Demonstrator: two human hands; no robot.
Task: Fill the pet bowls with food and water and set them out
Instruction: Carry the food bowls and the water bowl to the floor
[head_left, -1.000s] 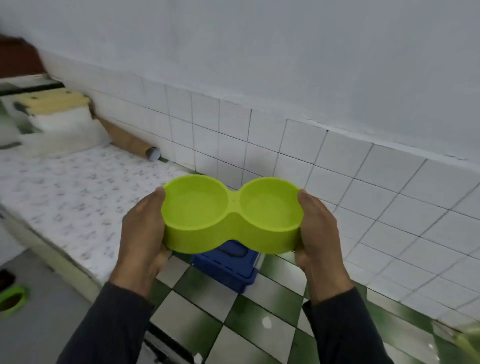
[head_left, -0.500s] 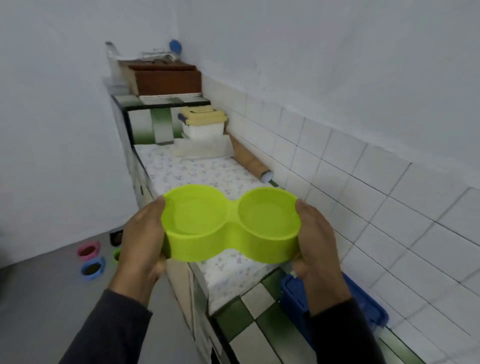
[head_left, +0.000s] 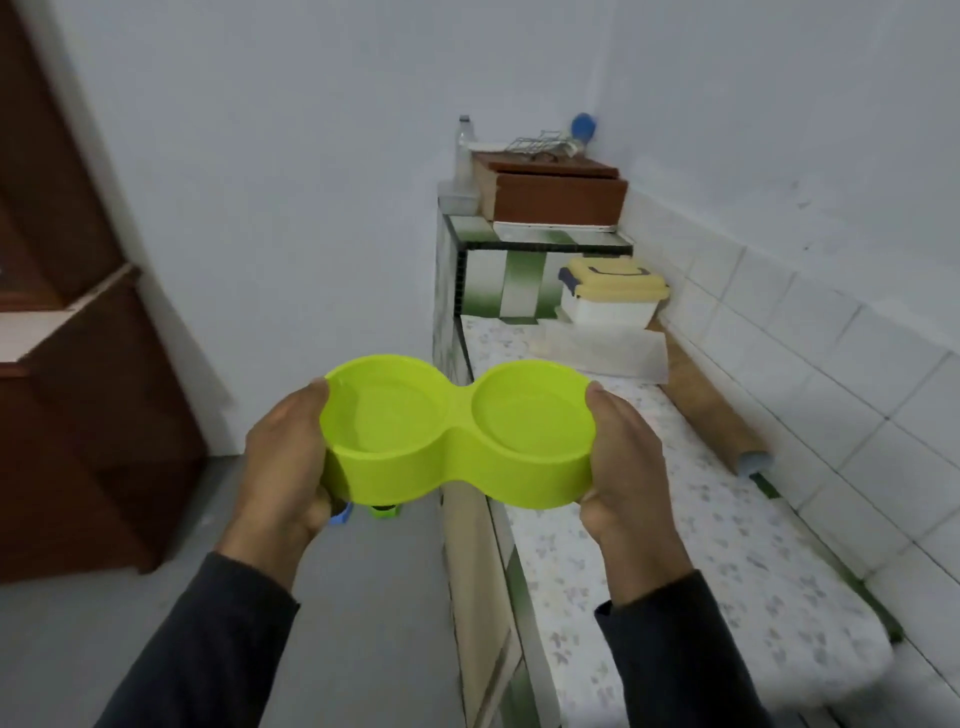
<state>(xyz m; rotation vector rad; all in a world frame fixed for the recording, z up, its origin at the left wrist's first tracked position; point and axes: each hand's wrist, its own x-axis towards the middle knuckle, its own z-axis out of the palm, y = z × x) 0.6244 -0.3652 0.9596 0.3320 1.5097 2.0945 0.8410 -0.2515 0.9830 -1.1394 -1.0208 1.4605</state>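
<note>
Head view: patterned counter (head_left: 675, 561) beside tiled wall (head_left: 831, 374).

No text, label, brand or number can be read on anything in view

Open floor (head_left: 363, 597) left of counter (head_left: 649, 545)

Home utility room, tiled wall (head_left: 810, 364), cloth-covered counter (head_left: 649, 545), wooden door (head_left: 62, 312)
</note>
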